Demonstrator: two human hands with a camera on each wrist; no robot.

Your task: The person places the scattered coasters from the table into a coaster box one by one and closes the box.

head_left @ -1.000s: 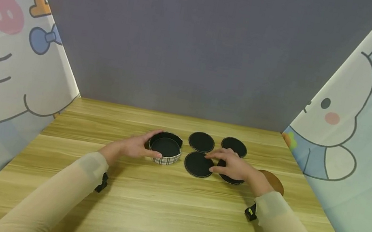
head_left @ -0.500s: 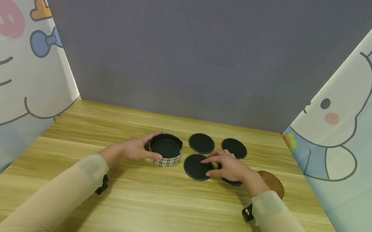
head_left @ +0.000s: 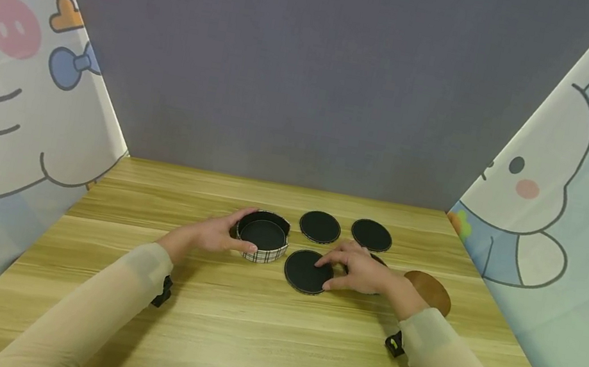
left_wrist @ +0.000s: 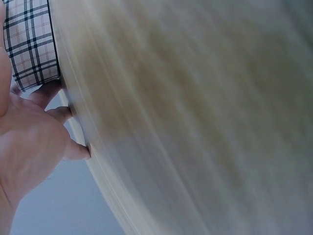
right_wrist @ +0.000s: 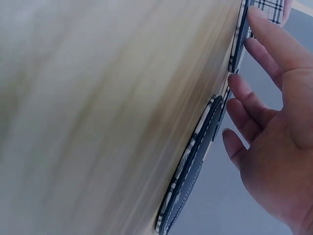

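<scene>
A round holder [head_left: 262, 253], plaid outside and black inside, stands on the table with my left hand [head_left: 212, 233] curved round its left side, thumb at the front. Its plaid wall [left_wrist: 32, 44] shows beside my left hand [left_wrist: 32, 137] in the left wrist view. To the holder's right lies a black round coaster [head_left: 306, 271]; the thumb and a finger of my right hand [head_left: 364, 270] touch its right edge. Seen from the right wrist, my right hand [right_wrist: 283, 122] reaches past a nearer coaster [right_wrist: 188, 171] to that far one.
Two black coasters [head_left: 320, 227] [head_left: 371, 235] lie behind, and another [head_left: 378, 260] is partly under my right hand. A brown disc [head_left: 428, 291] lies by my right wrist. A grey panel [head_left: 308, 69] stands behind the wooden table [head_left: 269, 335], with printed cloths at both sides.
The front left coaster has slid slightly toward the front and left, with my right hand's fingers on it. My left hand and the holder have stayed in place.
</scene>
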